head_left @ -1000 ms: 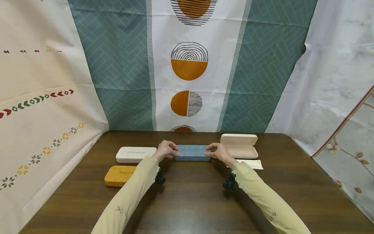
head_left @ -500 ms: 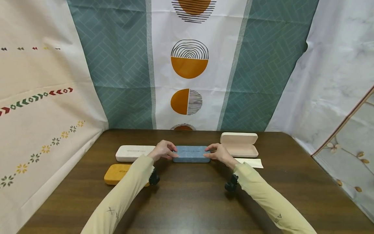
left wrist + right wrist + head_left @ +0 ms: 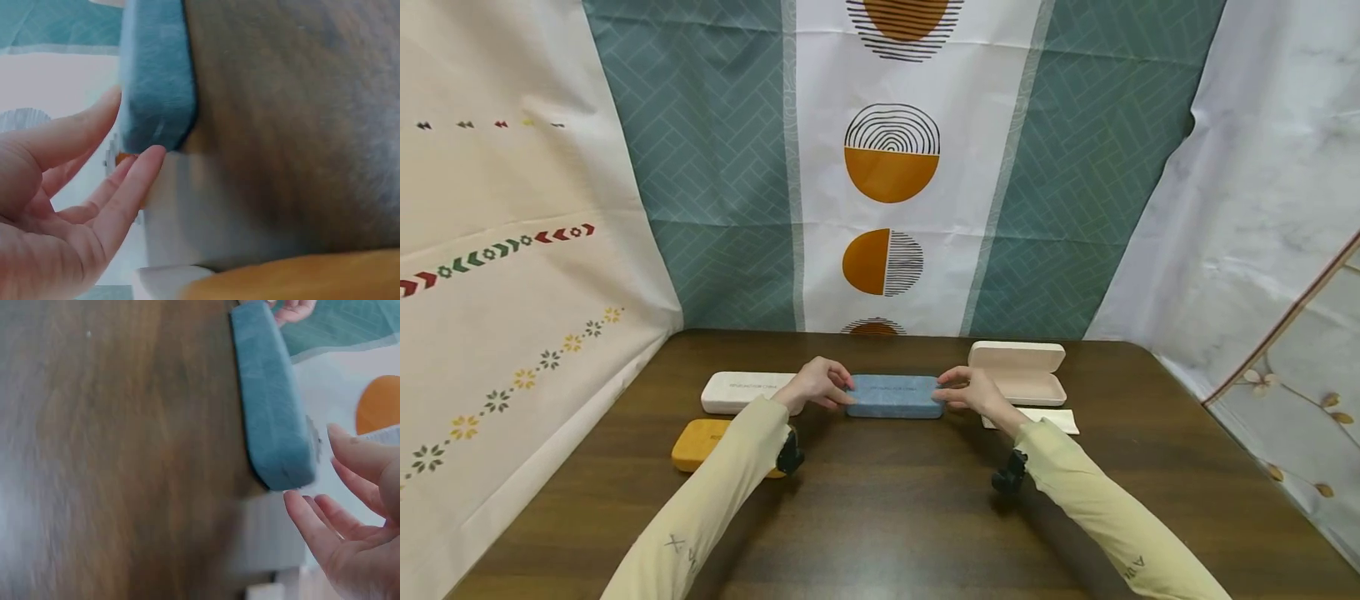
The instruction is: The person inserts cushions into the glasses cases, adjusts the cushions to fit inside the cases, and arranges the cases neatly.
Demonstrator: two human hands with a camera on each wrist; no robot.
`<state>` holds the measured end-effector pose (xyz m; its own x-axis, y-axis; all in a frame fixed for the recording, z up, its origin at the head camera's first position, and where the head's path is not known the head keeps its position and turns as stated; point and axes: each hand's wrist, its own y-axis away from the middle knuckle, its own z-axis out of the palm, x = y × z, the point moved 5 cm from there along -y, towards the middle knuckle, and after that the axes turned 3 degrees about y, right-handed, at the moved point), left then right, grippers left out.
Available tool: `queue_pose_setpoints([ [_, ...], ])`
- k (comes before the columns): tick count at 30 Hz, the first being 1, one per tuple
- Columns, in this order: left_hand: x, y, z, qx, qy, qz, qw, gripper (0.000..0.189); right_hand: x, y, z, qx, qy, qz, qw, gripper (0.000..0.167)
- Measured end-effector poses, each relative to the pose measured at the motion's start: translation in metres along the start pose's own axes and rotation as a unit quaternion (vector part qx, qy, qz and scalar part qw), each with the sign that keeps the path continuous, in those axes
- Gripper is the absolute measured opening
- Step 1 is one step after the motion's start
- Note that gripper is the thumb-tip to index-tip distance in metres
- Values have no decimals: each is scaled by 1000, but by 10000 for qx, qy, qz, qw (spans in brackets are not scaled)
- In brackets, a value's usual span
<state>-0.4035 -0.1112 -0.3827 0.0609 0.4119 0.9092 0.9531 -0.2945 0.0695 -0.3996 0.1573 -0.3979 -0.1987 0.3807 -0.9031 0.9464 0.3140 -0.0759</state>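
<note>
A closed blue glasses case (image 3: pixel 893 397) lies lengthwise on the table, with faint lettering on its lid. At its left end is my left hand (image 3: pixel 822 385), fingers and thumb extended; in the left wrist view the fingertips (image 3: pixel 155 156) are right at the case's end. My right hand (image 3: pixel 972 390) is beside the other end with its fingers spread, and the right wrist view shows a small gap between the fingertips and the case. Neither hand curls around it.
Left of it lie a white glasses case (image 3: pixel 730 392) and, nearer me, a mustard-yellow one (image 3: pixel 696 446), partly behind my left sleeve. An open pale pink case (image 3: pixel 1026 387) stands at the right, with a folded cream cloth (image 3: pixel 1056 420) before it on the brown table (image 3: pixel 880 517).
The blue case has shifted slightly toward me. My right hand has drawn off its right end, and the left hand's fingers have loosened at the other end.
</note>
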Motion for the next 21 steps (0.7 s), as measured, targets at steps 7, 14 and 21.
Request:
queue_pose_setpoints([
  [7,26,-1,1,132,-349,463,9982,20,-2,18,-43,343,-85,73,9994,33],
  [14,60,-10,39,166,-116,1175,9929,16,10,44,-89,770,321,194,9963,31],
  [21,75,-21,98,-269,-109,1447,9891,16,24,68,-119,945,862,79,9917,27],
])
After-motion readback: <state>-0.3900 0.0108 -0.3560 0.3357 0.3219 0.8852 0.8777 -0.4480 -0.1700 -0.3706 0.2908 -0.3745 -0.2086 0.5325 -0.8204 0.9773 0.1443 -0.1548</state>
